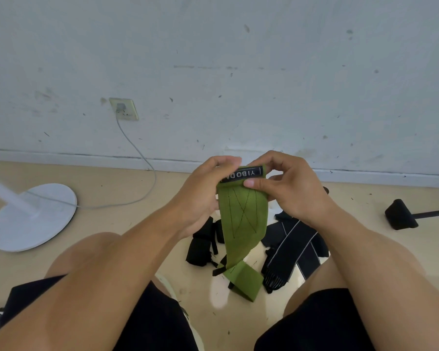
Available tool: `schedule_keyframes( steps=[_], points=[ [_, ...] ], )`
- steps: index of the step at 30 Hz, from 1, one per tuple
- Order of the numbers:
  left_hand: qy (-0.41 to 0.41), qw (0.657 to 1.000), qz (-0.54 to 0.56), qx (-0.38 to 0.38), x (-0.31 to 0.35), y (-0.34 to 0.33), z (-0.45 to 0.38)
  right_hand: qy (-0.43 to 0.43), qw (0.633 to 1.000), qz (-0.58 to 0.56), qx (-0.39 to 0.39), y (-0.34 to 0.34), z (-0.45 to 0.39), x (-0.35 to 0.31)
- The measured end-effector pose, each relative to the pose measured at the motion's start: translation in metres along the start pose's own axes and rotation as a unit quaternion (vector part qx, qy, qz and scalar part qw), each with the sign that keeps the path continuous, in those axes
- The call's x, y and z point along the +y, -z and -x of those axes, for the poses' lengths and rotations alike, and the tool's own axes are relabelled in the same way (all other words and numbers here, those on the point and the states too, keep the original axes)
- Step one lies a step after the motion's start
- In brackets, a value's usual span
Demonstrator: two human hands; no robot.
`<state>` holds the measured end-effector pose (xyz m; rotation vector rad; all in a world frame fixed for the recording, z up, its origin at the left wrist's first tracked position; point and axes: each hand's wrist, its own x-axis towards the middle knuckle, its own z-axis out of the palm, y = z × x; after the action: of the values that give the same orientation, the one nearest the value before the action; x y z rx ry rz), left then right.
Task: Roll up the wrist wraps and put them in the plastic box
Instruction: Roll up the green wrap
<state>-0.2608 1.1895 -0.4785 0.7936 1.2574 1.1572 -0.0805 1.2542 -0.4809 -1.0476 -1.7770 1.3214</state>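
Both of my hands were up at the centre of the frame, working the top end of the green wrist wrap [242, 219]. My left hand [203, 196] had its fingers curled over the upper left corner of the strap, and my right hand [287, 186] pinched the other corner, thumb laid across the front just under the black brand label [241, 174]. I held it by that stiff labelled end because, as I judged it, that was the firm edge to start a tight roll from. With a grip on each corner the strap stayed flat and square.

Below my hands the wrap hung free down the middle of the frame, its tail folded over on the floor [112, 188] at lower centre between my knees. Letting it hang kept it straight, so it would feed into the roll without twisting.

Waiting on the floor lay a black wrist wrap [200, 247] just left of the green one and a black-and-white striped wrap [297, 244] to its right, close enough to reach next. I saw no plastic box anywhere in view.

Further off, a white fan base [33, 219] sat at the left, its cable [137, 153] running up to a wall socket [124, 108], and a black padded bar [401, 215] lay at the right edge.
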Motion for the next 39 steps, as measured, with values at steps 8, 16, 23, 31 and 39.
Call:
schedule_keyframes(
  steps=[8,16,23,31,39],
  points=[
    [0.003,1.0,0.004,0.016,-0.004,-0.003,0.0,-0.004,1.0,-0.02,0.009,0.0,0.0,-0.002],
    [-0.046,0.998,0.027,0.039,-0.006,0.001,-0.003,-0.067,0.988,-0.137,0.018,0.004,-0.001,-0.008],
    [-0.053,0.997,-0.002,0.049,-0.014,-0.001,-0.005,-0.04,0.991,-0.12,0.053,-0.01,0.006,-0.001],
    [-0.06,0.995,-0.054,0.054,-0.013,-0.003,-0.006,-0.044,0.999,-0.027,0.005,0.0,0.003,-0.003],
    [0.028,0.999,0.018,-0.022,-0.01,-0.011,-0.003,-0.007,0.999,0.022,0.04,0.0,0.006,-0.004]
  ],
)
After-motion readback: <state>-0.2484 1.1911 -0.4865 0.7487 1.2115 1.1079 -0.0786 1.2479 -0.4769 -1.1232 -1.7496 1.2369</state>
